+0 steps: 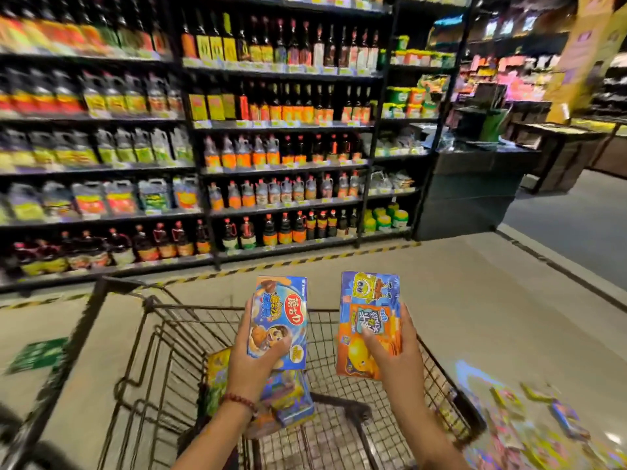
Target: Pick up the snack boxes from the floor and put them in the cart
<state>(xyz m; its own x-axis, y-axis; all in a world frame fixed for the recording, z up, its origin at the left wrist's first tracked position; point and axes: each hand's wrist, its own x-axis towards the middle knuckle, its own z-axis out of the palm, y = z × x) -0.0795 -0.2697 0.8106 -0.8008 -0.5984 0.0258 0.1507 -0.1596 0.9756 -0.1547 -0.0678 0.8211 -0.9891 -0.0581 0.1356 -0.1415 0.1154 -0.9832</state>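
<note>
Blue box (280,320), orange box (369,325) above cart (163,337)

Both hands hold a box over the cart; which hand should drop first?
Left, probably. The left hand holds its blue box over the cart basket; the right hand's orange box sits nearer the rim.

Tall dark shelving (203,171) packed with rows of sauce bottles (271,154) and jugs (118,198); yellow-black hazard tape (305,259) along its foot; green floor sticker (37,356) at left.
</note>
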